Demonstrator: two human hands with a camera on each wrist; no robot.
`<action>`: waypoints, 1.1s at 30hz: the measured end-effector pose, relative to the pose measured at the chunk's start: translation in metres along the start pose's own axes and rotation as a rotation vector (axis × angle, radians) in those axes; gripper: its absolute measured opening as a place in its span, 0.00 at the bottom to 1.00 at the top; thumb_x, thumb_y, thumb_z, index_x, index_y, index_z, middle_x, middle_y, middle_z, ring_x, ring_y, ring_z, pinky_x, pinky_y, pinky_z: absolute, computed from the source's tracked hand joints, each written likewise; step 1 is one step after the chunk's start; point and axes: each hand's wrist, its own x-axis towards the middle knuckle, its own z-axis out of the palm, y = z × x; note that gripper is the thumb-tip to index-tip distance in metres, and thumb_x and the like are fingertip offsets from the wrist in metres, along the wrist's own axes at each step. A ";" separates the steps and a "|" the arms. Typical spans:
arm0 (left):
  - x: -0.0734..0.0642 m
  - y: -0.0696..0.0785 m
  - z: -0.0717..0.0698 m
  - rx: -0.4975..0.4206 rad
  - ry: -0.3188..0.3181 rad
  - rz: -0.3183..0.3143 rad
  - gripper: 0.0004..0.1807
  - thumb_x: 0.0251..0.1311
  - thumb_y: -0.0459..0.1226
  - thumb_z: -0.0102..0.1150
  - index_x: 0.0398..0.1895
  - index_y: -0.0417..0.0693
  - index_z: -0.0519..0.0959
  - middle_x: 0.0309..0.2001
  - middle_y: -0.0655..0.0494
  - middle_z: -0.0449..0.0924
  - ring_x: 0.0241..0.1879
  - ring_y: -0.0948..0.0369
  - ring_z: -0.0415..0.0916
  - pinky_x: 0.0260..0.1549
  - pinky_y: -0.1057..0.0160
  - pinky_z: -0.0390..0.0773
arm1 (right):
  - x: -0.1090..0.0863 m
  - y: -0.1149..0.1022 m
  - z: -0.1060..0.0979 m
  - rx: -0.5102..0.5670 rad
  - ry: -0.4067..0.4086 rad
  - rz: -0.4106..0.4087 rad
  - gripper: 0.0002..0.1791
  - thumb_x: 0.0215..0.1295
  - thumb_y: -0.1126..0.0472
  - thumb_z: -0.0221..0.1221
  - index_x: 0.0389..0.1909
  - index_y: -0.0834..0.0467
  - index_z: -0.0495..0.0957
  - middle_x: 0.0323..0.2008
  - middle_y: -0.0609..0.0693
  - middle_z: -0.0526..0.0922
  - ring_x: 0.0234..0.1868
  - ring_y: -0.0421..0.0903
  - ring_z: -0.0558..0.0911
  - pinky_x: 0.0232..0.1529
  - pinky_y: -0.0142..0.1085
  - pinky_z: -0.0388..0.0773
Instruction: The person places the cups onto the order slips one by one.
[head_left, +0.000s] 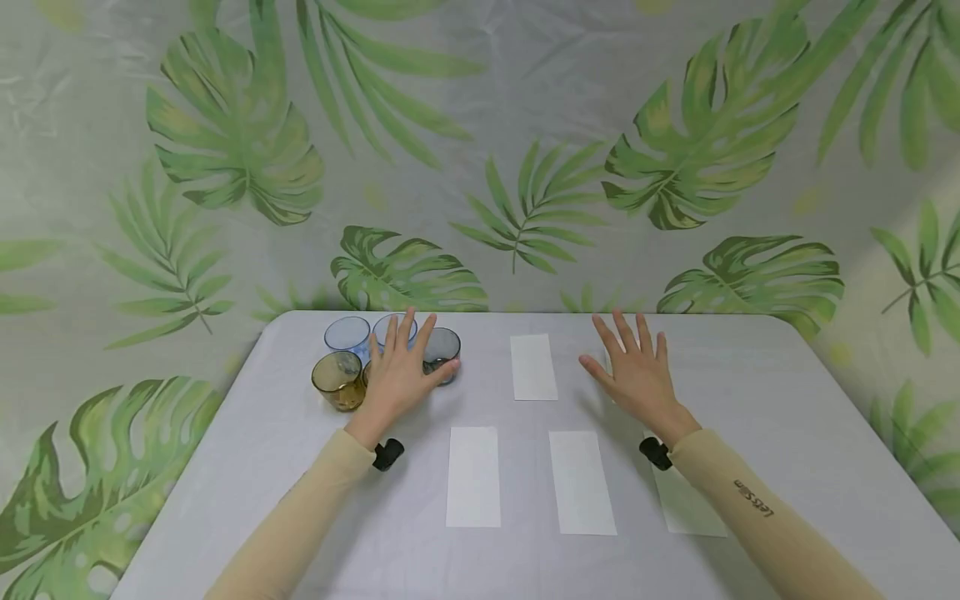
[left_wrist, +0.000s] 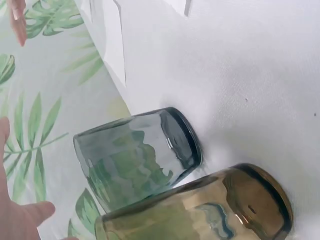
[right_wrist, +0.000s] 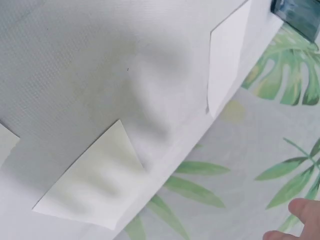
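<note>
My left hand [head_left: 397, 375] is held with spread fingers over a group of glass tumblers at the back left. A grey glass [head_left: 444, 343] stands beside its thumb. Farther left are an amber glass [head_left: 339, 392] and a blue glass [head_left: 347, 335]; a second blue glass [head_left: 386, 327] is partly behind the fingers. In the left wrist view the grey glass [left_wrist: 140, 155] stands close beside another amber glass [left_wrist: 210, 215], which the hand mostly hides in the head view. My right hand [head_left: 641, 379], fingers spread, hovers over a white paper card [right_wrist: 97, 180] and holds nothing.
Other white cards lie on the pale tablecloth: a back middle card [head_left: 534, 367], a front left card [head_left: 473, 477], a front middle card [head_left: 582, 483] and a front right card [head_left: 693, 504] partly under the right sleeve. A leaf-print curtain [head_left: 525, 167] hangs behind the table [head_left: 780, 400].
</note>
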 end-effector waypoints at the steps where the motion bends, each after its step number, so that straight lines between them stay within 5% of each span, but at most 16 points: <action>1: 0.000 -0.001 0.000 -0.007 -0.001 0.008 0.47 0.59 0.68 0.45 0.76 0.56 0.49 0.75 0.45 0.38 0.73 0.44 0.31 0.66 0.33 0.35 | 0.001 0.000 0.000 0.002 -0.003 -0.003 0.41 0.70 0.35 0.43 0.76 0.53 0.47 0.74 0.62 0.43 0.72 0.63 0.34 0.65 0.67 0.31; 8: 0.006 -0.009 -0.004 -0.065 -0.038 0.097 0.47 0.61 0.65 0.48 0.76 0.53 0.50 0.75 0.45 0.42 0.73 0.46 0.35 0.69 0.40 0.38 | 0.007 0.003 -0.001 0.032 -0.029 -0.051 0.41 0.71 0.37 0.45 0.76 0.55 0.47 0.74 0.62 0.44 0.72 0.64 0.38 0.67 0.65 0.38; 17: 0.016 -0.021 -0.007 -0.199 -0.111 0.223 0.44 0.61 0.57 0.57 0.75 0.50 0.54 0.74 0.45 0.48 0.71 0.44 0.47 0.64 0.40 0.59 | 0.020 0.009 0.002 0.144 -0.091 -0.163 0.42 0.70 0.41 0.50 0.76 0.56 0.46 0.74 0.61 0.47 0.73 0.63 0.42 0.68 0.63 0.41; 33: 0.032 -0.033 -0.006 -0.309 -0.236 0.278 0.42 0.57 0.45 0.67 0.72 0.43 0.59 0.70 0.42 0.56 0.69 0.44 0.52 0.65 0.43 0.58 | 0.035 0.013 0.017 0.321 -0.268 -0.259 0.44 0.66 0.44 0.57 0.76 0.53 0.47 0.74 0.54 0.49 0.73 0.59 0.46 0.68 0.61 0.48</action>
